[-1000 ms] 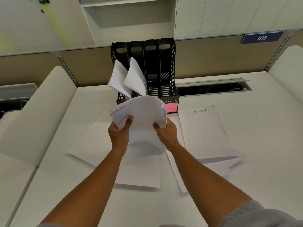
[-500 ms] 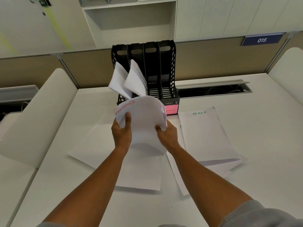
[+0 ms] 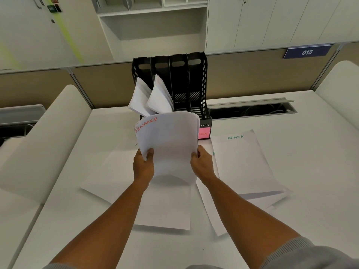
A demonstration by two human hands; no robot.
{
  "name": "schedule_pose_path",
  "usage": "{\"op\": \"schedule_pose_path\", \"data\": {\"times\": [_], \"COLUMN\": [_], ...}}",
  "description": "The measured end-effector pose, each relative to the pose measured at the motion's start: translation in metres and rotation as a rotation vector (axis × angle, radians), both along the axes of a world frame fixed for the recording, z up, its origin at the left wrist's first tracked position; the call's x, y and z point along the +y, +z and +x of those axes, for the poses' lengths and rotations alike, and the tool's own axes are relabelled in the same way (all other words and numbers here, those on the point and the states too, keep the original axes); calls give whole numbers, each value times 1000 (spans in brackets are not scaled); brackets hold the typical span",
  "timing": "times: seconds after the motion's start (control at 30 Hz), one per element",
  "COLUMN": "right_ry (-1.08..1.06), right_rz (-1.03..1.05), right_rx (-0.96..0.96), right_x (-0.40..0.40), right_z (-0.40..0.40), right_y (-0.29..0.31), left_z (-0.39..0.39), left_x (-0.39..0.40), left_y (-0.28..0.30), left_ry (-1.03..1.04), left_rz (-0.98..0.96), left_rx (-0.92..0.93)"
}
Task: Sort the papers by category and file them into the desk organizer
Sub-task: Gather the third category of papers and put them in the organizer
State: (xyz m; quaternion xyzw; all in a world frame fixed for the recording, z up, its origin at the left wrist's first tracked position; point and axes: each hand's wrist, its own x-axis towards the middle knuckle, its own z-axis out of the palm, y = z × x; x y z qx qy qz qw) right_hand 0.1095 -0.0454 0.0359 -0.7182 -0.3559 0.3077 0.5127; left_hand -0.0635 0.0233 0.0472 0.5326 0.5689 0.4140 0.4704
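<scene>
1. While held above the worktop [image 3: 291,220], the sheaf of papers [image 3: 171,144] headed "FINANCE" stands just in front of the black organizer [image 3: 196,78].
2. The left hand [image 3: 143,165] and right hand [image 3: 203,164] have their fingers clamped on the sheaf's lower edges.
3. Two slots on the organizer's left contain filed sheets [image 3: 153,98].
4. An "ADMIN" pile [image 3: 244,164] lies to the right; blank sheets [image 3: 165,208] lie beneath the arms.
</scene>
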Motion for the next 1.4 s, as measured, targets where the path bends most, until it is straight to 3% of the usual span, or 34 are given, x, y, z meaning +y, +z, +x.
{"op": "schedule_pose_path", "data": {"times": [0.4,0.53,0.7,0.93,1.4], "right_ry": [122,69,-183,-477,-505], "right_rz": [-273,-260,-112,26,64], "right_rx": [-390,-327,-163,-232,-363], "right_x": [20,26,37,61,123], "right_z": [7,9,13,23,43], "right_y": [19,29,49,87,121], "left_z": [-3,-2,-4,-3,19], "left_x": [22,31,38,32,52], "left_y": [3,1,-10,-33,-50], "left_ry": [12,57,95,-14,-417], "left_rz": [47,21,-106,-234,-293], "left_rx": [28,41,73,202,550]}}
